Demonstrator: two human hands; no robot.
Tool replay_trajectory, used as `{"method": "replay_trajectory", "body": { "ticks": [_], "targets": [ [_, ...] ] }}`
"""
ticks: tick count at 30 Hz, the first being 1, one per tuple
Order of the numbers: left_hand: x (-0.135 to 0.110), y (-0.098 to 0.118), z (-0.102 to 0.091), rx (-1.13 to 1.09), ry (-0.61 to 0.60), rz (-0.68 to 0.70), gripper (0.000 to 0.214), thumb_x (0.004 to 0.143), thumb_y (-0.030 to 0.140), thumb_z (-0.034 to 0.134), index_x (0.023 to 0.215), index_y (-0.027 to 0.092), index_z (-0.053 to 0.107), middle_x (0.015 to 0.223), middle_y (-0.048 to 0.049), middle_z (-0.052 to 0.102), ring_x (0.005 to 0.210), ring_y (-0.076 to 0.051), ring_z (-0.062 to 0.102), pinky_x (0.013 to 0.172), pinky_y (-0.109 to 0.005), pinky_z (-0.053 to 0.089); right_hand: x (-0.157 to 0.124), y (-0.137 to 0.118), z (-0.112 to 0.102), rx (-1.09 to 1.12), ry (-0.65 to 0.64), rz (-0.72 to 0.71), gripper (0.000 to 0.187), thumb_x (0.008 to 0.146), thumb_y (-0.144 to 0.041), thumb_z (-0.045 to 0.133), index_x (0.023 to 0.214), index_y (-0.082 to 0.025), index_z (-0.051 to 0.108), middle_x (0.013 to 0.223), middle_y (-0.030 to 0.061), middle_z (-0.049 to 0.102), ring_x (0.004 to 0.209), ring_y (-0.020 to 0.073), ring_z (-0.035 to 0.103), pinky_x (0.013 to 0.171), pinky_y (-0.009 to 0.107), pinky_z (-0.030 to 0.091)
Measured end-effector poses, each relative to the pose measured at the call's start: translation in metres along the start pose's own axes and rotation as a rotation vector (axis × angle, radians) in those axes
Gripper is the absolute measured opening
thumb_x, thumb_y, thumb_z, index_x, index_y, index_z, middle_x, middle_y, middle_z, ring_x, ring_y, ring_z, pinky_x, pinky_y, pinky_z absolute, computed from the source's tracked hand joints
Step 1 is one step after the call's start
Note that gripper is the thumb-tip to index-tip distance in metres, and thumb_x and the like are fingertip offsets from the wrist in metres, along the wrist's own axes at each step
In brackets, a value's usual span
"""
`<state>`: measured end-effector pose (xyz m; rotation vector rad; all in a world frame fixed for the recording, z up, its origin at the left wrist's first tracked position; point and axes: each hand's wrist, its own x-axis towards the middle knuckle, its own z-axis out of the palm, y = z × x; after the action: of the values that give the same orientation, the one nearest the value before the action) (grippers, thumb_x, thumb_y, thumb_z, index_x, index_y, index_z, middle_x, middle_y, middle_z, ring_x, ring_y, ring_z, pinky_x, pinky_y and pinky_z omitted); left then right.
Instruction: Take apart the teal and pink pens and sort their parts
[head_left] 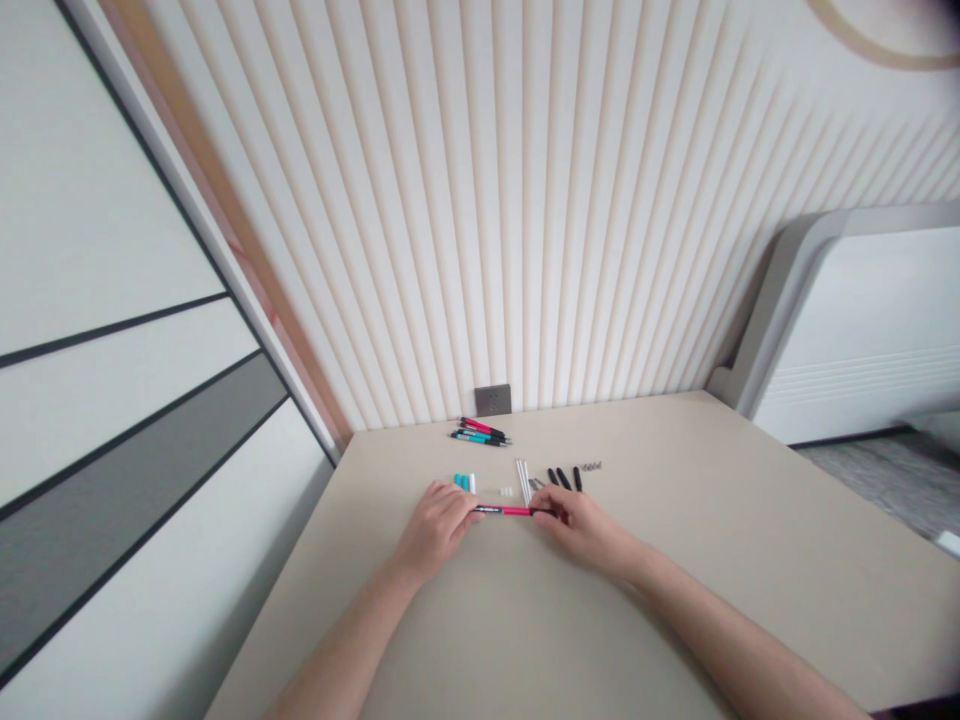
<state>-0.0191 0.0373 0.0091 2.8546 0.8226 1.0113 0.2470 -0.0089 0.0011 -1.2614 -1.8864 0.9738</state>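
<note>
A red and black pen lies level between my two hands, just above or on the table. My left hand pinches its left end, and my right hand grips the black section at its right end. Past my left fingers are blue and white pen barrels. Small white pieces and thin white refills lie behind the pen. Close behind my right hand are several black grips, small metal tips and a row of springs.
Several red and blue pens lie together at the back of the beige table. Behind them a dark socket sits on the ribbed wall. A pale cabinet stands on the left, and a white headboard on the right.
</note>
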Motion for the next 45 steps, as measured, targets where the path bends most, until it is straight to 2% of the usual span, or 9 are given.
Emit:
{"method": "replay_trajectory", "body": {
  "ticks": [3,7,10,15,18,22,28,40,45],
  "targets": [
    [0.000,0.000,0.000,-0.001,-0.009,0.002,0.015,0.098,0.027,0.047,0.095,0.020,0.059,0.081,-0.0030,0.066,0.079,-0.018,0.060,0.077,-0.033,0.044,0.000,0.001,0.000,-0.016,-0.003,-0.030,0.029,0.091,-0.039,0.052,0.111,-0.020,0.061,0.077,-0.0005,0.060,0.063,0.0122,0.048,0.057,0.024,0.036],
    [0.000,0.001,0.001,-0.011,-0.026,-0.003,0.017,0.099,0.029,0.046,0.095,0.019,0.059,0.082,-0.0035,0.066,0.079,-0.018,0.059,0.078,-0.033,0.043,0.000,-0.001,0.000,-0.036,-0.019,-0.033,0.022,0.093,-0.036,0.049,0.098,-0.019,0.063,0.075,-0.0006,0.059,0.064,0.0125,0.049,0.059,0.024,0.037],
    [0.000,0.001,0.001,-0.021,-0.026,-0.006,0.018,0.099,0.030,0.045,0.095,0.019,0.059,0.082,-0.0035,0.066,0.080,-0.018,0.060,0.078,-0.034,0.044,-0.001,-0.003,0.000,-0.017,-0.009,-0.029,0.029,0.090,-0.036,0.055,0.114,-0.021,0.057,0.078,-0.0013,0.060,0.065,0.0125,0.050,0.060,0.023,0.039],
    [0.000,0.001,0.002,-0.025,-0.043,0.010,0.020,0.099,0.031,0.044,0.092,0.018,0.058,0.080,-0.0037,0.065,0.077,-0.018,0.060,0.077,-0.034,0.044,-0.003,-0.007,0.000,-0.064,-0.058,-0.067,0.023,0.095,-0.035,0.046,0.091,-0.019,0.062,0.073,-0.0011,0.059,0.066,0.0126,0.049,0.061,0.023,0.037],
    [0.000,0.001,0.002,-0.028,-0.051,0.011,0.021,0.100,0.031,0.043,0.092,0.019,0.058,0.079,-0.0038,0.065,0.076,-0.018,0.061,0.076,-0.034,0.044,-0.003,-0.007,0.000,-0.056,-0.038,-0.078,0.020,0.093,-0.035,0.050,0.101,-0.020,0.060,0.079,-0.0010,0.061,0.069,0.0131,0.051,0.063,0.023,0.039],
    [0.001,0.001,0.001,-0.024,-0.054,0.019,0.019,0.099,0.030,0.045,0.092,0.019,0.058,0.080,-0.0034,0.066,0.076,-0.017,0.061,0.075,-0.033,0.044,-0.002,-0.008,-0.002,-0.111,-0.062,-0.067,0.032,0.098,-0.037,0.039,0.087,-0.019,0.063,0.074,-0.0003,0.061,0.067,0.0137,0.051,0.064,0.025,0.039],
    [-0.001,-0.001,0.002,0.018,-0.047,-0.036,0.014,0.098,0.026,0.046,0.095,0.020,0.058,0.084,-0.0046,0.067,0.080,-0.019,0.062,0.078,-0.035,0.045,0.000,-0.005,-0.005,-0.090,0.009,-0.045,0.020,0.092,-0.033,0.049,0.093,-0.019,0.063,0.081,0.0007,0.064,0.070,0.0143,0.053,0.063,0.024,0.039],
    [-0.002,-0.003,-0.003,0.112,0.135,-0.169,0.013,0.096,0.025,0.046,0.102,0.020,0.057,0.090,-0.0059,0.067,0.083,-0.020,0.062,0.078,-0.035,0.047,0.000,0.000,-0.014,-0.229,0.067,-0.018,0.019,0.091,-0.029,0.047,0.086,-0.020,0.062,0.064,-0.0032,0.059,0.054,0.0108,0.046,0.052,0.024,0.029],
    [-0.004,-0.006,-0.001,0.140,0.189,-0.223,0.012,0.096,0.025,0.046,0.100,0.020,0.056,0.087,-0.0053,0.066,0.081,-0.020,0.061,0.076,-0.035,0.047,-0.004,-0.004,-0.015,-0.213,0.027,-0.005,0.017,0.090,-0.029,0.047,0.092,-0.022,0.062,0.065,-0.0033,0.061,0.054,0.0108,0.048,0.053,0.023,0.033]
  ]
}}
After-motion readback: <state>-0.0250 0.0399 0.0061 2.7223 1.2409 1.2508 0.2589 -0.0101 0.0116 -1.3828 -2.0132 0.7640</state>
